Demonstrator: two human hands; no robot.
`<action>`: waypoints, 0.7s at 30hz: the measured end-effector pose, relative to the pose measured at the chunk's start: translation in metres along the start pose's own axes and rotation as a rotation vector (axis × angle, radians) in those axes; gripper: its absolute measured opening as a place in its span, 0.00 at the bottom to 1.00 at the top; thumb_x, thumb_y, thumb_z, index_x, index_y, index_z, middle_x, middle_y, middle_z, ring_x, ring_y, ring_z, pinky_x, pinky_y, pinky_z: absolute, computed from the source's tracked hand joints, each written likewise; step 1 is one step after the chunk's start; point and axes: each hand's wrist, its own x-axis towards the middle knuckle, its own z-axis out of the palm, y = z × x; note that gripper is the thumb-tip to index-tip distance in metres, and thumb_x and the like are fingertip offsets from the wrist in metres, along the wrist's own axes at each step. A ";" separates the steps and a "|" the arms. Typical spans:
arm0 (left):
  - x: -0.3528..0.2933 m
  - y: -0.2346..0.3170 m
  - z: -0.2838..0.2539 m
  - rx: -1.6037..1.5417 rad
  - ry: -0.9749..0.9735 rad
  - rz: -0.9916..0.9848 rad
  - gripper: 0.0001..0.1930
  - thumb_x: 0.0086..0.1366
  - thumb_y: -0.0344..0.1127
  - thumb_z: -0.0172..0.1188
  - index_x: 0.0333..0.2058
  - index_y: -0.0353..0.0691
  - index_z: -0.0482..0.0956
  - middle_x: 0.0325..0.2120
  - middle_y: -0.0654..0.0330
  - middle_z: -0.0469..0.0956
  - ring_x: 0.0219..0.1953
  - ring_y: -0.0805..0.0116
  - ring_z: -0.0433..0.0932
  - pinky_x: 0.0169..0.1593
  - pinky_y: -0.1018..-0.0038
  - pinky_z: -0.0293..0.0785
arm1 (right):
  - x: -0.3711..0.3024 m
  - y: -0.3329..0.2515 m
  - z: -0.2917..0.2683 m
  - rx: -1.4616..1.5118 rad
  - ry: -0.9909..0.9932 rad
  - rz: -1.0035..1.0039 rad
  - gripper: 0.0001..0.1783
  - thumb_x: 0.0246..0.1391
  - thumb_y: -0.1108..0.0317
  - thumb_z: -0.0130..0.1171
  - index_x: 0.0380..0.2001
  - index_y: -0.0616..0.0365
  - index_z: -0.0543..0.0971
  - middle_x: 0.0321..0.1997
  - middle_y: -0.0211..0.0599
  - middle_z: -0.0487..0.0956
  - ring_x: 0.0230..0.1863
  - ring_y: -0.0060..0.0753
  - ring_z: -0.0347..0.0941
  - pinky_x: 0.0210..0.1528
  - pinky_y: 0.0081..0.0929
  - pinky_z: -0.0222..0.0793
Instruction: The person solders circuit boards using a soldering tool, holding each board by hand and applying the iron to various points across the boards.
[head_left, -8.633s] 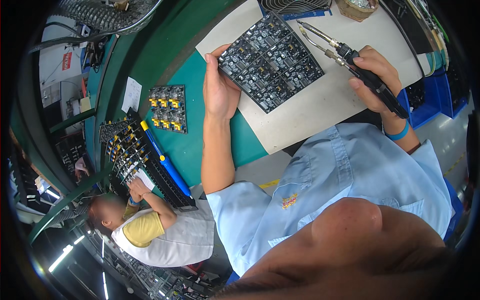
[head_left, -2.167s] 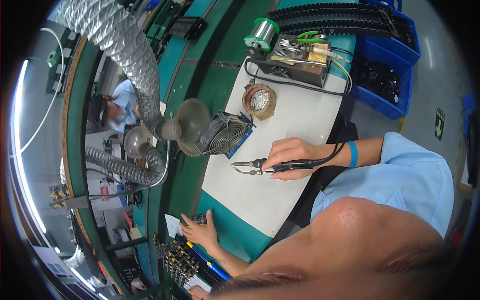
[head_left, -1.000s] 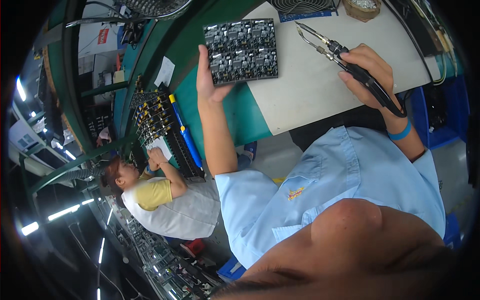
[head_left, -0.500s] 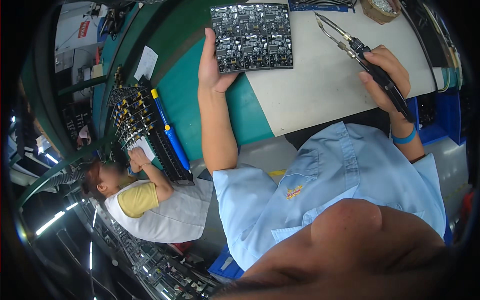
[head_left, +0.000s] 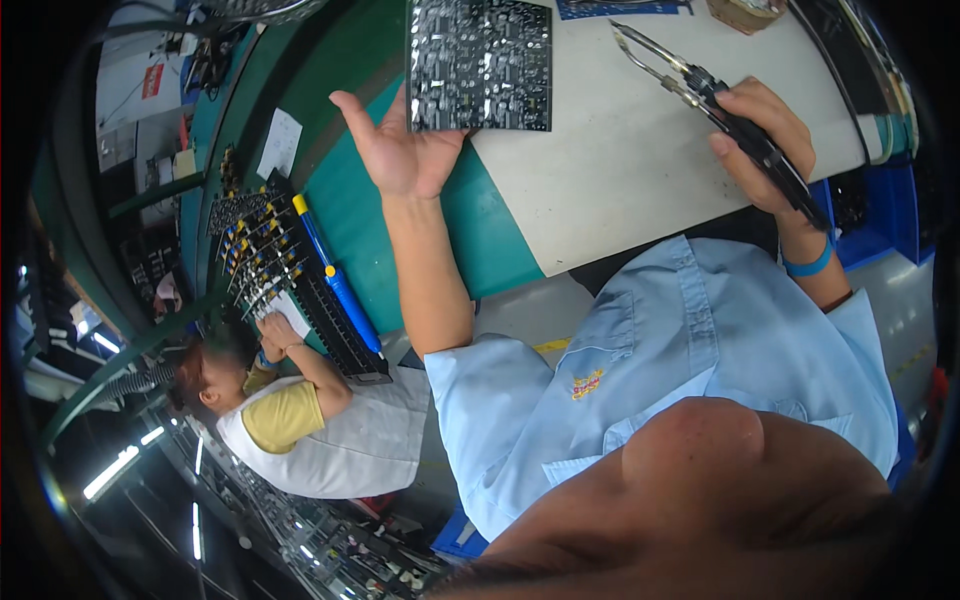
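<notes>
A dark panel of circuit boards [head_left: 479, 66], packed with small parts, lies across the fingers of my left hand [head_left: 405, 155]. The palm faces up and the thumb sticks out to the left, off the panel; the fingers are hidden beneath it. In my right hand [head_left: 775, 140] is a black-handled soldering tweezer [head_left: 715, 100], gripped between thumb and fingers. Its two metal tips point up and left, apart from the panel's right edge. A white sheet [head_left: 600, 190] covers the table under both hands.
On the green mat [head_left: 350, 230] to the left lie a blue solder sucker [head_left: 345, 290] and a black rack [head_left: 335, 330] by a cluster of boards. A co-worker [head_left: 310, 420] sits there. Blue bins [head_left: 880, 215] stand right; a small container [head_left: 745, 15] and blue board [head_left: 620, 8] lie far.
The panel has shifted left and a little away from me. My left thumb has come off its edge and spread outward. My right hand with the soldering tweezer has barely moved.
</notes>
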 end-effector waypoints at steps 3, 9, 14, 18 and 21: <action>0.010 0.002 -0.014 0.002 -0.028 -0.111 0.45 0.69 0.71 0.41 0.65 0.32 0.64 0.60 0.46 0.72 0.60 0.50 0.72 0.63 0.55 0.68 | 0.005 -0.024 -0.002 0.180 0.051 0.249 0.23 0.48 0.79 0.66 0.51 0.63 0.79 0.43 0.39 0.82 0.35 0.29 0.75 0.38 0.19 0.70; 0.004 -0.010 -0.002 0.275 0.148 -0.124 0.42 0.70 0.68 0.43 0.63 0.32 0.68 0.58 0.47 0.74 0.58 0.52 0.76 0.62 0.57 0.71 | 0.046 -0.084 0.007 0.543 -0.215 0.421 0.43 0.43 0.66 0.73 0.63 0.68 0.67 0.57 0.45 0.74 0.50 0.32 0.73 0.49 0.23 0.72; -0.003 -0.024 0.011 0.206 0.086 -0.128 0.33 0.71 0.60 0.49 0.61 0.37 0.71 0.56 0.51 0.77 0.57 0.55 0.77 0.60 0.58 0.73 | 0.042 -0.103 0.023 0.829 -0.115 0.275 0.46 0.41 0.63 0.75 0.62 0.70 0.66 0.55 0.47 0.75 0.48 0.34 0.75 0.48 0.22 0.74; -0.015 -0.045 0.062 0.237 0.224 -0.115 0.30 0.71 0.57 0.51 0.59 0.38 0.72 0.55 0.53 0.78 0.56 0.57 0.78 0.59 0.59 0.74 | 0.042 -0.106 0.032 1.030 -0.092 0.347 0.47 0.42 0.62 0.75 0.62 0.72 0.65 0.54 0.47 0.75 0.47 0.35 0.76 0.48 0.24 0.74; -0.021 -0.056 0.093 0.011 0.128 -0.021 0.28 0.71 0.55 0.51 0.58 0.38 0.73 0.53 0.53 0.79 0.53 0.57 0.80 0.58 0.61 0.76 | 0.047 -0.102 0.038 1.273 -0.149 0.338 0.48 0.42 0.61 0.74 0.63 0.72 0.64 0.52 0.46 0.75 0.45 0.35 0.76 0.47 0.26 0.74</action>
